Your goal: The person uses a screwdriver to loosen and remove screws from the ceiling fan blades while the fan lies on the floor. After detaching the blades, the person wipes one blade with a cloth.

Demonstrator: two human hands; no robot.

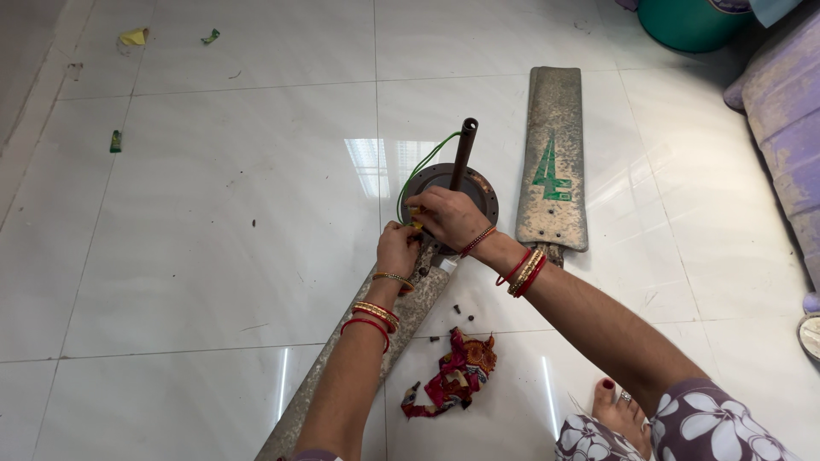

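on the tile floor, both hands meet at the fan motor (465, 183); left hand (397, 248) and right hand (448, 218) pinch a green wire (423, 162) running toward 12 o'clock; rod (462, 154) upright just beyond.

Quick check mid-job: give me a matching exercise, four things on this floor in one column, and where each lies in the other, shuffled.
Things:
1. loose fan blade
2. red patterned cloth
3. green tub
4. yellow scrap

Places:
A. far left corner of the floor
B. between the person's forearms, near the foot
C. flat on the tiles, right of the fan motor
D. top right edge of the view

Pairs: 1-C, 2-B, 3-D, 4-A
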